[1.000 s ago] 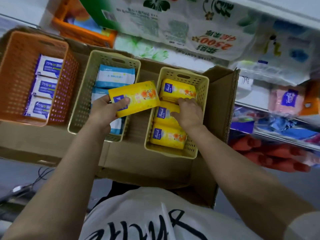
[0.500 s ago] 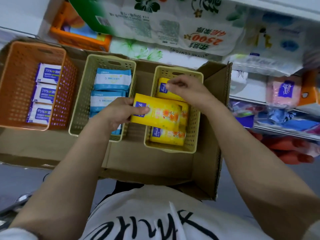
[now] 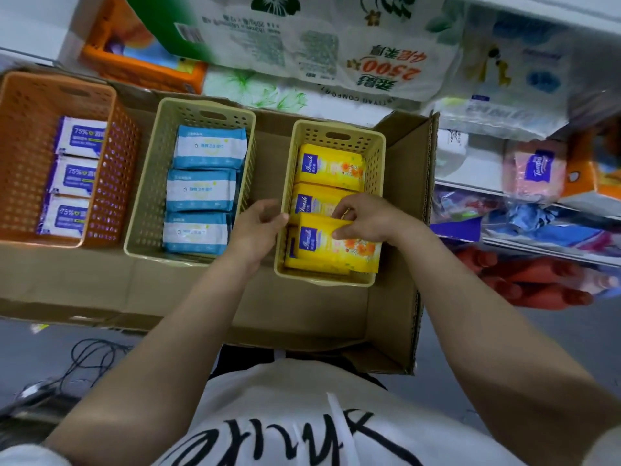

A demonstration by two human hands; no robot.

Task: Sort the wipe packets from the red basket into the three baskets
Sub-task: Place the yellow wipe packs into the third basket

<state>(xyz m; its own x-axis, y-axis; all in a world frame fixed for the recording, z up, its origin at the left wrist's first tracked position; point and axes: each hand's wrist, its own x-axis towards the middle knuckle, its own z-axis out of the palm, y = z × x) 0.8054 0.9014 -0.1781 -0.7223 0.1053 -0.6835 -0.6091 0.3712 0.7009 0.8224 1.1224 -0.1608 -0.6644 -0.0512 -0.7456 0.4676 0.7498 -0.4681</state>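
Three baskets stand in a cardboard box (image 3: 188, 290). The orange basket (image 3: 114, 183) on the left holds white-and-blue packets (image 3: 72, 176). In the middle beige basket (image 3: 148, 196) lie light-blue packets (image 3: 201, 190). The right beige basket (image 3: 376, 156) holds yellow packets (image 3: 329, 166). My right hand (image 3: 366, 218) pinches the far edge of a yellow packet (image 3: 336, 253) lying at the near end of that basket. My left hand (image 3: 258, 230) sits loosely curled at the basket's left rim, gripping nothing that I can see.
Shelves behind and to the right carry tissue packs (image 3: 336, 45), an orange box (image 3: 141, 58), pink tissues (image 3: 537, 169) and red items (image 3: 524, 284). The box's right flap (image 3: 413, 196) stands upright beside the right basket. Cables (image 3: 90, 358) lie on the floor at lower left.
The yellow packet went from my left hand down into the near end of the right basket. My left hand has let go of it; my right hand came back from the far packets and took its edge.
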